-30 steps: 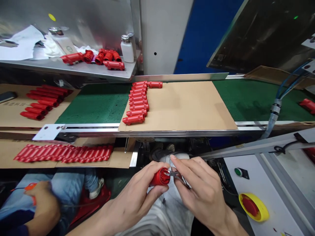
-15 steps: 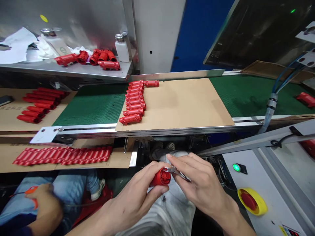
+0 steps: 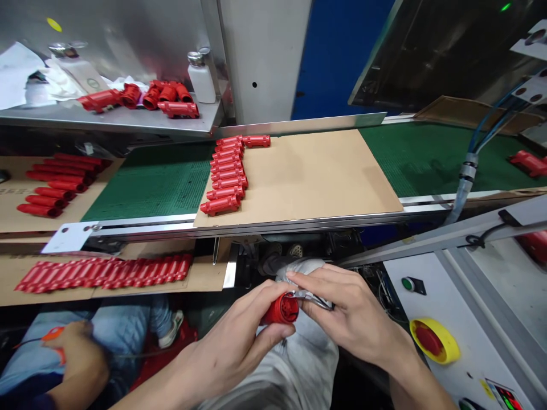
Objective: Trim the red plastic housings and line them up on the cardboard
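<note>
Low in the middle of the head view, my left hand (image 3: 237,333) is closed around a red plastic tube (image 3: 280,309), its open ribbed end facing right. Inside that end some moulded parts show. My right hand (image 3: 348,307) grips a small shiny metal hand tool (image 3: 314,297) with slim arms; its kind is hard to make out. The tool's tip touches or overlaps the upper rim of the tube, close to my left thumb. Both hands are over my lap in light grey trousers.
Beyond my hands, red housings (image 3: 227,176) lie in a column on a cardboard sheet (image 3: 311,176) over a green conveyor (image 3: 149,182). More red tubes (image 3: 106,272) line a lower shelf. A co-worker's hand (image 3: 81,353) is at left. A yellow-ringed stop button (image 3: 433,340) stands right.
The camera view has shifted slightly, moving the background left. Both hands keep their grip, and the tool lies a little flatter at the rim. The green button at right has stopped glowing.
</note>
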Demonstrator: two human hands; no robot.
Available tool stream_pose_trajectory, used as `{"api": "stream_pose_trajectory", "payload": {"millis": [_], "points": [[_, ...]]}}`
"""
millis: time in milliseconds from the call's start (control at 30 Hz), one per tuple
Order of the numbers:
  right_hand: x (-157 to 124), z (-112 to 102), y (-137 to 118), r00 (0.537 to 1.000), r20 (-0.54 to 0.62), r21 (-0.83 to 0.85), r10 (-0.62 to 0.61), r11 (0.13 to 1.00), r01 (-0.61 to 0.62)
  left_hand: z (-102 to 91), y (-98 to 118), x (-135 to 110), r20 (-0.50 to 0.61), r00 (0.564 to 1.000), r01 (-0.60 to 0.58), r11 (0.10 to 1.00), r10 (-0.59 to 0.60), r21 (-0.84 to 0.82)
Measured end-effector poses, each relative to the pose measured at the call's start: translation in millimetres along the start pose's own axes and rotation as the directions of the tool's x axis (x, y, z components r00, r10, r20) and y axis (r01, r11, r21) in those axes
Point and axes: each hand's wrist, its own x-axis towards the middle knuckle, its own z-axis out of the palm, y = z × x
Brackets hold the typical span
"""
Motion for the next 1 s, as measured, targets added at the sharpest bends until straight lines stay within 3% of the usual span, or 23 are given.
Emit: {"api": "stream_pose_trajectory", "payload": {"millis": [267,500,567,633,700,767,833,900,1000], "points": [[-1.1,-1.1,5.3,0.999,-0.02,-0.025,-0.045,0.999,0.045,-0.2,1.8,2.0,0.011,1.0,-0.026,1.0,0.026,-0.012],[-3.6,-1.7,6.0,0.986,-0.068,-0.185,-0.153,0.973,0.138,0.3,-1.4,2.4,0.039,0.999,0.006,1.0,-0.005,-0.012],[-2.9,4.2,7.7,0.985,-0.104,-0.103,-0.14,0.986,0.129,1.1,-4.3,-0.5,0.037,0.999,0.031,0.999,-0.03,-0.032],[-1.4,12.0,11.6,0.989,-0.145,0.133,-0.012,0.991,0.031,1.2,-6.9,-3.2,0.028,0.999,0.045,0.997,-0.043,-0.069],[-0.1,19.6,18.0,0.968,-0.133,0.44,0.215,0.887,-0.137,0.3,-8.3,-4.3,0.0,0.998,0.059,0.994,-0.06,-0.096],[-0.5,25.2,26.5,0.91,-0.086,0.721,0.406,0.655,-0.225,-1.8,-8.2,-3.9,-0.017,0.996,0.081,0.991,-0.083,-0.105],[-3.6,28.5,34.7,0.857,-0.041,0.874,0.514,0.434,-0.219,-4.4,-7.2,-2.9,-0.019,0.995,0.098,0.989,-0.101,-0.11],[-9.2,30.1,40.5,0.825,-0.001,0.889,0.566,0.379,-0.259,-6.5,-6.1,-2.8,-0.03,0.995,0.095,0.99,-0.099,-0.109],[-17.6,33.1,44.1,0.828,0.035,0.855,0.56,0.412,-0.315,-6.5,-6.9,-4.1,-0.067,0.993,0.09,0.99,-0.098,-0.111]]}}
